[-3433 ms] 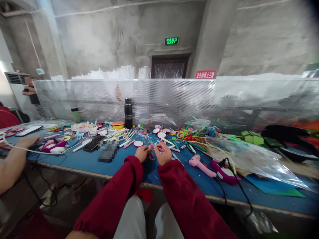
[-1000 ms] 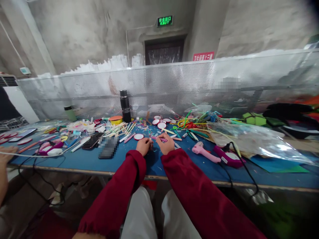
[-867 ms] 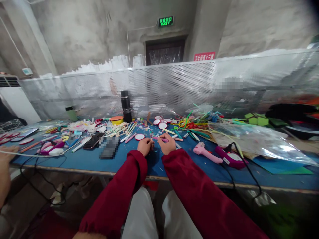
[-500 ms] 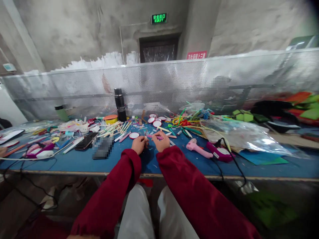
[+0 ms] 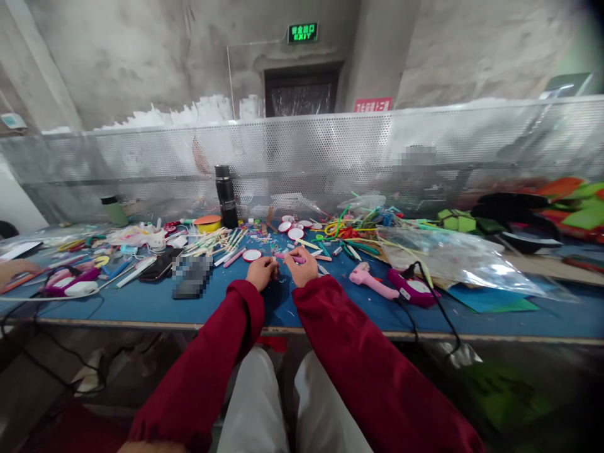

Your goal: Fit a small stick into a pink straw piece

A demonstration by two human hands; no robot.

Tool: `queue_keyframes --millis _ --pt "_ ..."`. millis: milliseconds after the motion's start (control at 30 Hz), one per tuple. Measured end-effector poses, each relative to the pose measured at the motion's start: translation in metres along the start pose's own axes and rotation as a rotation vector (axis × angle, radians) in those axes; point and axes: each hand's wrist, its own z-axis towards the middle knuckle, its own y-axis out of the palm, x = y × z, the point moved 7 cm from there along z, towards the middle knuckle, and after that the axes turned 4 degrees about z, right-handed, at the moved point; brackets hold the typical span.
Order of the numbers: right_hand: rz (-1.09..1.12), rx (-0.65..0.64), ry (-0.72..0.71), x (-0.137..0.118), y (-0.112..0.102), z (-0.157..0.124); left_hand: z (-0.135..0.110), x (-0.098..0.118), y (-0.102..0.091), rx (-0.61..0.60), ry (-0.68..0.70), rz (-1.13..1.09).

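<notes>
Both of my hands are close together above the blue table, sleeves dark red. My right hand (image 5: 302,268) is closed around a slim purple-pink pen-like stick (image 5: 297,258), which points left toward the other hand. The fingers of my left hand (image 5: 262,272) are pinched together near the stick's tip; a tiny pale bit shows at the fingertips, too small to name. Just beyond my left hand lies a round white disc with a red rim (image 5: 251,255). A pink marker-like stick (image 5: 234,258) rests to its left.
A pink handheld tool (image 5: 372,281) and a purple corded box (image 5: 413,289) lie to the right. Dark phones (image 5: 192,277) are on the left. A black flask (image 5: 226,198) stands behind. Clear plastic sheeting (image 5: 472,251) covers the right side. Another person's hand (image 5: 17,270) is at far left.
The view has shifted slightly. My hands stay nearly in place, the right still on the purple-pink stick. The other person's hand at far left shows more.
</notes>
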Motion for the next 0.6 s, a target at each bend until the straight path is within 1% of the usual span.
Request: queue_keyframes --millis 267,433,600 --pt "0.001 0.020 0.001 0.002 -0.001 0.001 -0.005 0.008 0.000 0.002 -0.020 -0.014" --pt "0.001 0.001 -0.010 0.000 -0.001 0.002 -0.006 0.008 0.001 -0.002 -0.023 -0.022" --pt "0.017 0.018 0.021 0.012 -0.001 0.004 -0.003 0.004 0.000 0.010 -0.031 -0.039"
